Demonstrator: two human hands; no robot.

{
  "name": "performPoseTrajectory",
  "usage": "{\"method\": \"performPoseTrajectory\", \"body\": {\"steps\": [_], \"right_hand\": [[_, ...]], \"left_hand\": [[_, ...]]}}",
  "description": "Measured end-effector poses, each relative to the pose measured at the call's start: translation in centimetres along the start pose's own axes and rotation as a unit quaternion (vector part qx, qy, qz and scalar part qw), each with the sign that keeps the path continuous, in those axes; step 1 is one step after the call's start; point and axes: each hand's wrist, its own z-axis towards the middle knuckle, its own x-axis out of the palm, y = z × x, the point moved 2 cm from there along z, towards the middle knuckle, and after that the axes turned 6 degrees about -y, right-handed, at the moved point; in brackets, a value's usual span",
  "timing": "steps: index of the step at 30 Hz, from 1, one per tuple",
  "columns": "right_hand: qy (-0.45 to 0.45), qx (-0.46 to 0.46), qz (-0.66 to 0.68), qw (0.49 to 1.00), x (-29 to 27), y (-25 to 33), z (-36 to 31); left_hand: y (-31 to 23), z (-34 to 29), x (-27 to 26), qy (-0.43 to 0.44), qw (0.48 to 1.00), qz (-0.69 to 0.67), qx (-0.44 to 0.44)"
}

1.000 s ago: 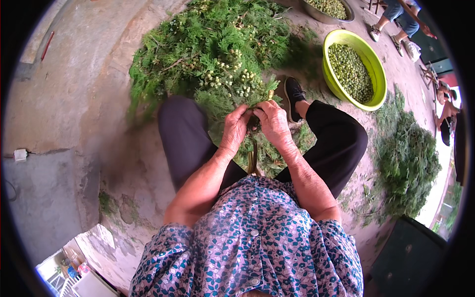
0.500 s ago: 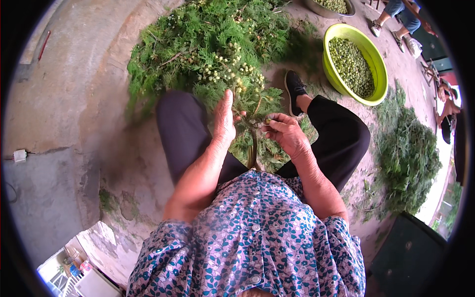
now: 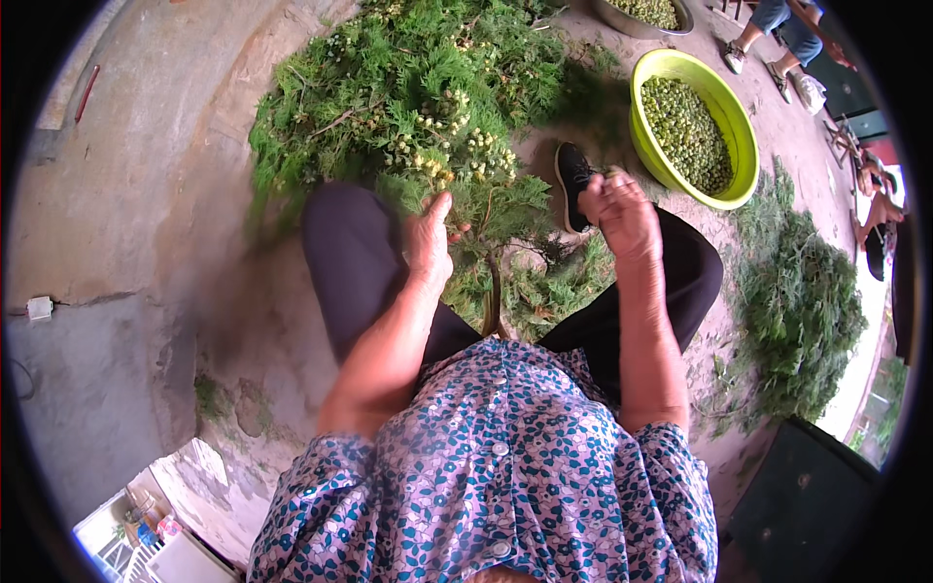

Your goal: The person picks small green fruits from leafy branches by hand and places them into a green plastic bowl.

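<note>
A leafy evergreen branch with a brown stem stands between my knees, its foliage spreading forward. My left hand is closed at the branch's left side, thumb up, with fingertips showing past the palm among the leaves. To the right, above my right knee and shoe, my right hand is raised with its fingers curled together. A small greenish bit shows at its fingertips, likely a green seed cone. Beyond it stands a yellow-green plastic basin holding many small round green cones. Pale cones cluster on the branches ahead.
A large heap of cut evergreen branches lies ahead. A second pile of greenery lies at right. A metal bowl of cones stands at the far edge. Another person's legs show at top right, and a dark green panel at lower right.
My right hand has moved away from the branch, to the right and forward toward the basin, fingers closed. My left hand has stayed by the branch, shifting slightly.
</note>
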Motion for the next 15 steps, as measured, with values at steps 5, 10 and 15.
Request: {"method": "performPoseTrajectory", "body": {"steps": [5, 10, 15], "right_hand": [[0.050, 0.067, -0.071, 0.994, 3.4, -4.2, -2.9], [0.211, 0.034, -0.469, 0.857, 4.9, -3.7, -4.9], [0.021, -0.050, 0.130, 0.990, 2.8, 0.9, -1.6]], "left_hand": [[-0.5, -0.4, -0.1, -0.026, 1.000, 0.014, -0.003], [-0.2, -0.4, -0.3, -0.046, 0.999, 0.010, -0.014], [-0.2, -0.6, -0.1, -0.034, 0.999, 0.012, -0.011]]}}
